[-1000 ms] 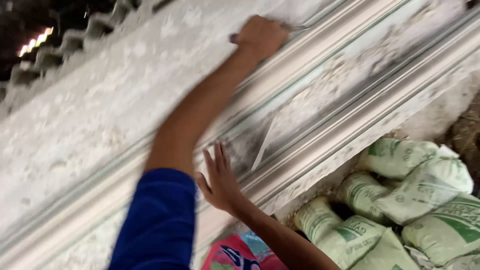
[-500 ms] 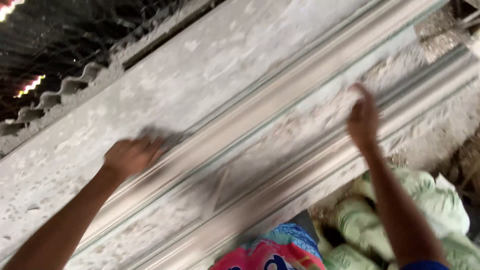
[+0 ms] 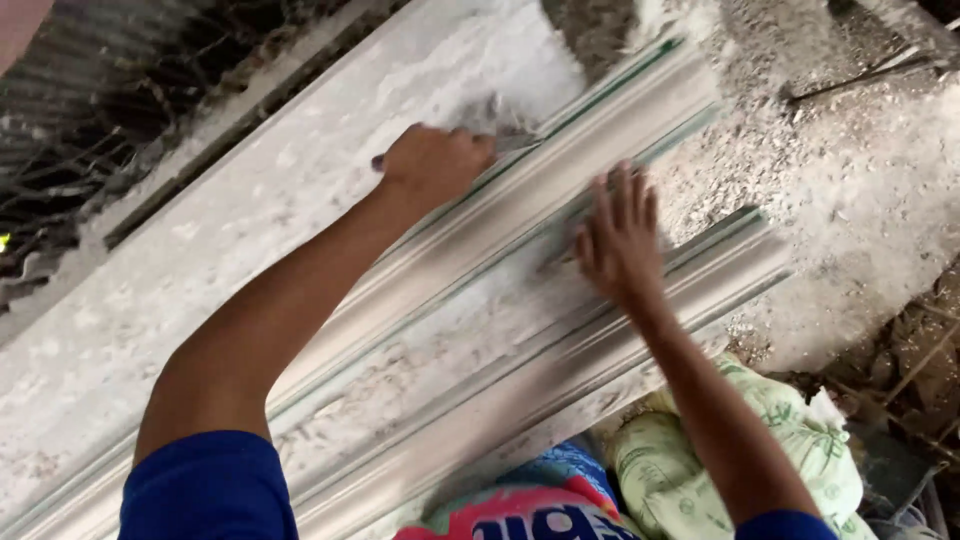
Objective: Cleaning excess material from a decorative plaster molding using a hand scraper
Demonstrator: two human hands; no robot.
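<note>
Left hand fisted, right hand splayed

A rough plaster-casting workshop. Long moulded cornice strips lie on a dusty white slab. Filled sacks sit beside rubble-strewn ground, under corrugated roofing.

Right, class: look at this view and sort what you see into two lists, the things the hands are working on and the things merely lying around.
In use:
left hand, closed around a small tool, hard to make out
right hand, open, fingers spread flat on the moulding
long white plaster moulding
grey slab beneath it

Lying about:
green-printed sacks
rubble on the ground
colourful cloth
</note>
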